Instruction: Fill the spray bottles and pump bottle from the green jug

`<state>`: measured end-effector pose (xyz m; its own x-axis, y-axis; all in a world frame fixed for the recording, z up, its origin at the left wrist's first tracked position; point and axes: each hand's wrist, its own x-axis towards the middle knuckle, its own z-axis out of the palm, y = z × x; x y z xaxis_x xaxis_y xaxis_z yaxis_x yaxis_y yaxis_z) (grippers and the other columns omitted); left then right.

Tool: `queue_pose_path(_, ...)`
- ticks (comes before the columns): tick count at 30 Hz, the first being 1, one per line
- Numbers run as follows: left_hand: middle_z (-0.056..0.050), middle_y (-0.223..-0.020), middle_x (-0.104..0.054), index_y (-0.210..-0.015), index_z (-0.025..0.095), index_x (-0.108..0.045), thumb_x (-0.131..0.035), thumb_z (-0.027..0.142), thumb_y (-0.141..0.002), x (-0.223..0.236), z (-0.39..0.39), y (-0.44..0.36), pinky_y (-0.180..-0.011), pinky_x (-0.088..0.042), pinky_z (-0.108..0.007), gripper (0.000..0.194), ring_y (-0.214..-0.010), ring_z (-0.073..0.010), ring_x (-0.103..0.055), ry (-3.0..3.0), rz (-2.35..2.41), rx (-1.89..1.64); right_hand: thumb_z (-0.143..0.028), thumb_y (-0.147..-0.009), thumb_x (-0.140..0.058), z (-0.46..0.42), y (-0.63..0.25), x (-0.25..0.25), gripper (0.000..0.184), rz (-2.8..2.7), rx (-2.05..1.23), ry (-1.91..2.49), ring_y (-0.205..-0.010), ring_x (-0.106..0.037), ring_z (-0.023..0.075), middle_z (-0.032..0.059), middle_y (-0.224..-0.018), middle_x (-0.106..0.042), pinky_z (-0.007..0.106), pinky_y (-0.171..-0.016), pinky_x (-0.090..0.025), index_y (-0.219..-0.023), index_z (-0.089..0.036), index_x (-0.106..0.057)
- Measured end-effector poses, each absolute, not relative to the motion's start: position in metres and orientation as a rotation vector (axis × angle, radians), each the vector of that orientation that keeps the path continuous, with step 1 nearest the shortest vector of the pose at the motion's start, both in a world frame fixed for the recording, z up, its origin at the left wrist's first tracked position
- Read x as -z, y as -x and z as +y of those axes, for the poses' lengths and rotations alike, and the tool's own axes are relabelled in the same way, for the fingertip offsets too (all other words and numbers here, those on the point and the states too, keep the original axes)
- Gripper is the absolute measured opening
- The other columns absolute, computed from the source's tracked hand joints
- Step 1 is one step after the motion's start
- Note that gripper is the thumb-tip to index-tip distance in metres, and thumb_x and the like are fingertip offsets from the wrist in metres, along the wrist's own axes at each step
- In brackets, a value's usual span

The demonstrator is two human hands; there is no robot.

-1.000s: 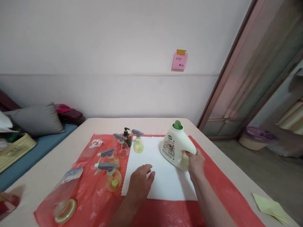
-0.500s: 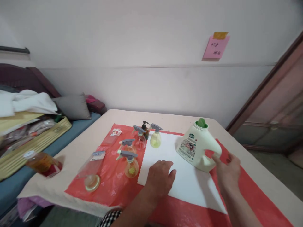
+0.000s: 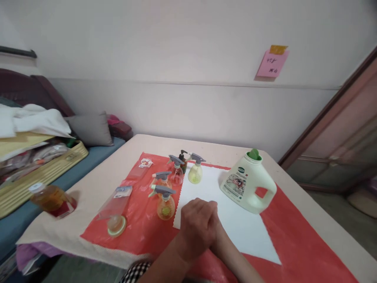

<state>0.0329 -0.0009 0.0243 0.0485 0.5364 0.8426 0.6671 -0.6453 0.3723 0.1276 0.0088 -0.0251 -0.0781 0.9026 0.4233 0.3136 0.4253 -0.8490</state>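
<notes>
"Has the right hand (image 3: 215, 226) let go of that pale green plastic jug (image 3: 249, 182)?"

"Yes. A second ago it's on the handle, half a second ago its fingers are just at it, and now it's well clear, over by the left hand (image 3: 194, 222)."

"So the jug stands on its own?"

"Upright, at the right edge of the white scalloped sheet (image 3: 235, 218), handle side towards the red plastic sheet (image 3: 297, 232). It's in the same spot as half a second ago, and the bright green piece (image 3: 253, 154) is in its mouth as before."

"And the hands?"

"Pressed together above the near part of the white sheet, the left overlapping the right. Half a second ago they're well apart, the left hovering loosely alone. I see nothing held in either, but the fingers are bunched and partly hidden, so I can't tell how far each is closed."

"Anything else shifted?"

"Not that I see. The yellow-tinted round spray bottle (image 3: 195, 173) is at the white sheet's far left corner, near the dark pump bottle (image 3: 183, 164). The clear round spray bottle with a grey trigger (image 3: 166, 207) stays nearest the left hand, on the red, not touching it."
</notes>
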Motion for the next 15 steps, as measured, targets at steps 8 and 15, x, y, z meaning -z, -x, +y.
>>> queue_pose_path(8,-0.003,-0.081,-0.075,-0.088,0.02,-0.067,-0.059,0.015,-0.086,-0.008,0.014,-0.04,-0.063,-0.052,-0.029,0.01,-0.073,-0.0208,-0.07,2.665,-1.862,1.006,-0.027,-0.074,-0.053,0.022,-0.176,0.031,0.022,-1.555,-0.905,1.237,-0.074,-0.07,0.0213,0.0036,-0.079,-0.075,0.03,-0.072,-0.055,-0.083,-0.02,-0.071)
queue_pose_path(15,-0.008,-0.093,-0.072,-0.089,0.017,-0.064,-0.052,0.012,-0.089,-0.001,0.009,-0.062,-0.078,-0.055,-0.038,0.013,-0.087,-0.0246,-0.068,2.648,-1.74,1.029,-0.028,-0.076,-0.048,0.024,-0.18,0.049,0.019,-1.559,-0.766,1.287,-0.06,-0.06,0.0193,0.0031,-0.064,-0.068,0.029,-0.057,-0.049,-0.068,-0.021,-0.064)
